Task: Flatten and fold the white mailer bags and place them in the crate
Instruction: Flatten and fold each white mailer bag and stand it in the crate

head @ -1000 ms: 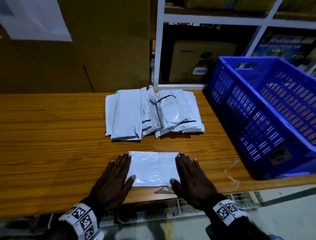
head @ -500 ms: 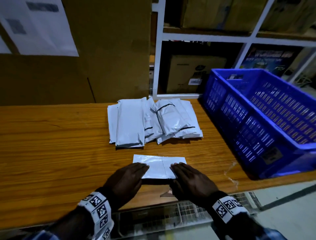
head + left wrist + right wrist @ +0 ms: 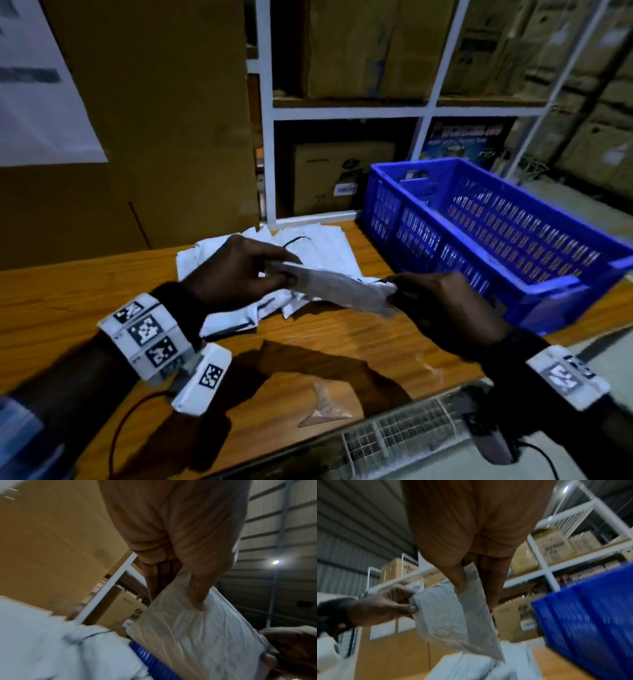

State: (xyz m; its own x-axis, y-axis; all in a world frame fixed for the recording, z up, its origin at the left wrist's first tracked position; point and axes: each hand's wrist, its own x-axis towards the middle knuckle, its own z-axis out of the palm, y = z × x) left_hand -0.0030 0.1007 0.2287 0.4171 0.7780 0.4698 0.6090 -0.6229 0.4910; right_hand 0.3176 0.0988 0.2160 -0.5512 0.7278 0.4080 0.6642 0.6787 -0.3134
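Observation:
A folded white mailer bag (image 3: 342, 287) hangs in the air above the wooden table (image 3: 68, 308), stretched between both hands. My left hand (image 3: 274, 270) pinches its left end between thumb and fingers (image 3: 197, 599). My right hand (image 3: 400, 291) pinches the right end (image 3: 460, 586). Behind the held bag lies a pile of white mailer bags (image 3: 315, 240), partly hidden by my left hand. The blue crate (image 3: 496, 240) stands at the right on the table, just beyond my right hand.
A scrap of clear plastic (image 3: 329, 401) lies near the table's front edge. White shelving (image 3: 342, 111) with cardboard boxes (image 3: 325, 178) stands behind the table, and a large brown board (image 3: 154, 120) rises at the back left.
The bag lay on the table under my hands and was folded; now both hands have lifted it off the table and carried it up and right, toward the crate.

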